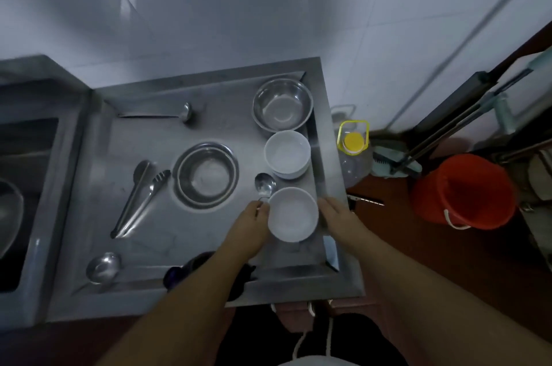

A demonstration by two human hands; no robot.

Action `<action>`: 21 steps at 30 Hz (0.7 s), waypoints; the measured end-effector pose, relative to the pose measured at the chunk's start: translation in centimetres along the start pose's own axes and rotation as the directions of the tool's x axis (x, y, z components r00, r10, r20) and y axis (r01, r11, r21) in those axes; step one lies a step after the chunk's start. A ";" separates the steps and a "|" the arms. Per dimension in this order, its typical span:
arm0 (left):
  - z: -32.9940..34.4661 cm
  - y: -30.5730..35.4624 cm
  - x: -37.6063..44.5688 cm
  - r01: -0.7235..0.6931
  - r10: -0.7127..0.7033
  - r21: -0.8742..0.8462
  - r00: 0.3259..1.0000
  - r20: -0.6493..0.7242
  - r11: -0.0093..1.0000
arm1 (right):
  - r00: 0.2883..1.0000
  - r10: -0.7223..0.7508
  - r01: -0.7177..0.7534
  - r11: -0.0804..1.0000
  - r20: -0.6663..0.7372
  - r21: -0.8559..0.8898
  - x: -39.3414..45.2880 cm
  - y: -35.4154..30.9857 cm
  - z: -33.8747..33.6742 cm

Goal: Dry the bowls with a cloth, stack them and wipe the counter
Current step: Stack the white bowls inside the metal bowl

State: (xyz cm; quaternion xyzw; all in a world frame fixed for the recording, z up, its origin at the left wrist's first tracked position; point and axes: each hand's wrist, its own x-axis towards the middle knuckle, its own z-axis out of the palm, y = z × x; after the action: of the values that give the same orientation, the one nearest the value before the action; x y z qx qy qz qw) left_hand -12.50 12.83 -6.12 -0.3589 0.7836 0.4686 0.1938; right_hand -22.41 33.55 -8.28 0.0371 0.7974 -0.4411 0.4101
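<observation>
both hands were at the near white bowl [293, 214], which sat on the steel table [167, 222] close to its right edge. the left hand [252, 223] was against the bowl's left side, fingers curled, and its grip seemed to be on the thin handle of a spoon [264, 183] lying just beside the rim, though it was too blurry to be sure whether it pinched the handle or the bowl. the right hand [336, 216] lay along the bowl's right side with fingers fairly straight, so a released grip, just touching.

behind that bowl were more white bowls [287, 153], already stacked, looked like two. further back near the wall sat a steel bowl [282, 104]. in the middle of the table was a steel plate [206, 176], with tongs [139, 197] to its left. a ladle [167, 114] lay toward the back and another ladle [103, 268] sat at the near left corner. something dark [191, 268], maybe the cloth, lay at the near edge under the left forearm, couldn't tell for sure.

off to the right on the floor stood a plastic jug with a yellow cap [354, 147] and an orange bucket [463, 191].
</observation>
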 end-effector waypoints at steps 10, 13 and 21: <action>3.3 -1.6 1.0 0.333 -0.306 -0.657 0.938 0.160 0.677 | 0.945 0.283 -0.327 0.828 0.165 0.455 1.9 1.6 2.8; 3.7 -2.2 1.3 0.344 -0.284 -0.711 0.936 0.208 0.613 | 0.947 0.277 -0.323 0.811 0.166 0.489 1.9 2.1 3.2; 4.8 -2.9 0.9 0.315 -0.281 -0.750 0.943 0.177 0.581 | 0.938 0.318 -0.336 0.736 0.138 0.588 1.3 1.9 4.5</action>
State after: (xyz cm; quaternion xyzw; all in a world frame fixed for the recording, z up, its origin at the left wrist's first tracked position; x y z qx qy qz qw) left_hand -11.12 15.82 -10.73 -0.5237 0.4332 0.7247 0.1133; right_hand -19.65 30.98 -11.65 0.2990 0.5900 -0.5931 0.4590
